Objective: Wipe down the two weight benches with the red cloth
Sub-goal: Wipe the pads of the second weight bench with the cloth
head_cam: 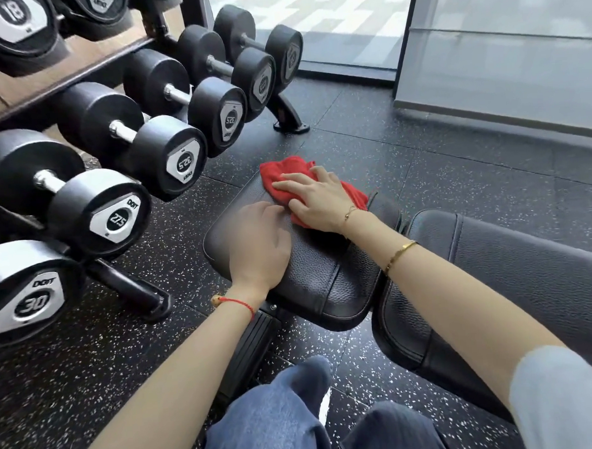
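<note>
A black padded weight bench fills the middle of the view. Its seat pad (325, 284) lies in front of me and its long back pad (516, 267) runs off to the right. The red cloth (281, 172) is bunched at the far end of the seat pad. My right hand (315, 199) lies flat on the cloth with fingers spread, pressing it onto the pad. My left hand (259, 240) rests palm down on the seat pad just left of the cloth, fingers slightly bent, holding nothing. Only one bench is in view.
A dumbbell rack (126, 288) with several black dumbbells (178, 162) stands close on the left, its feet on the speckled rubber floor (422, 169). A glass wall (505, 59) rises at the back right. My legs in jeans (271, 424) are at the bottom.
</note>
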A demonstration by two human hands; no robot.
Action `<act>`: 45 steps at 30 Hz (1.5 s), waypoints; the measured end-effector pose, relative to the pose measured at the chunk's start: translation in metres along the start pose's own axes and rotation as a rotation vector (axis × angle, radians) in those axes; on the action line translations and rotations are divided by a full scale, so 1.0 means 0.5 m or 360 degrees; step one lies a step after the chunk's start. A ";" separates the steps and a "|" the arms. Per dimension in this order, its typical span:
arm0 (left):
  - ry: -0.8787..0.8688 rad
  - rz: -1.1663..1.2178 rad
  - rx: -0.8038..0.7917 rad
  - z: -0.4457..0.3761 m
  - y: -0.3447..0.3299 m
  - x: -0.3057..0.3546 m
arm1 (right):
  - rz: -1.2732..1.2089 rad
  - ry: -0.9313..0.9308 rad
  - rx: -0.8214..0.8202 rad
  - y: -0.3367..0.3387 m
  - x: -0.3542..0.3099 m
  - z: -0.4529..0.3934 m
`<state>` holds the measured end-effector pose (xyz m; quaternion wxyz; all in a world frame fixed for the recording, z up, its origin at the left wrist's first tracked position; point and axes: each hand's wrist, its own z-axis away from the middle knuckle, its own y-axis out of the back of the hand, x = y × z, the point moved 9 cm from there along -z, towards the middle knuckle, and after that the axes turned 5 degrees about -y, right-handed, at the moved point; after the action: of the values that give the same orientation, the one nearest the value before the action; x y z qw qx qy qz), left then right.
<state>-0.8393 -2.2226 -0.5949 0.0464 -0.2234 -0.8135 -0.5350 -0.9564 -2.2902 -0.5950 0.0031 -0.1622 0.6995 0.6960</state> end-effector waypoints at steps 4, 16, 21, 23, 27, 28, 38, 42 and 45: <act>0.0017 0.0015 -0.0025 0.001 0.000 -0.001 | 0.0053 -0.0083 0.0103 0.007 0.011 0.126; -0.0002 -0.0002 -0.0128 0.009 0.003 0.018 | 0.0199 -0.0654 0.0143 0.050 0.188 0.290; -0.0037 0.0127 -0.0109 0.020 0.013 0.062 | 0.0158 -0.0480 0.0121 0.037 0.126 0.391; -0.0088 0.0220 -0.0109 0.023 0.015 0.105 | 0.0135 -0.0466 0.0144 0.039 0.121 0.437; -0.0349 0.0269 -0.0134 0.032 0.006 0.218 | 0.0142 -0.0601 0.0189 0.052 0.163 0.498; -0.0427 0.0281 -0.0143 0.037 0.002 0.246 | 0.0110 -0.0647 0.0211 0.056 0.176 0.504; -0.0734 0.0390 -0.0255 0.074 -0.024 0.389 | 0.0125 -0.1232 0.0403 0.106 0.358 0.538; -0.0766 0.0427 -0.0300 0.093 -0.038 0.429 | 0.0167 -0.1184 0.0357 0.102 0.343 0.561; -0.0819 0.0440 -0.0331 0.109 -0.048 0.466 | 0.0210 -0.1127 0.0372 0.096 0.313 0.617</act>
<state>-1.0493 -2.1087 -0.5653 -0.1118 -0.4635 -0.7014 -0.5298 -1.1840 -2.0255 -0.5937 0.2184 0.1353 0.7387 0.6232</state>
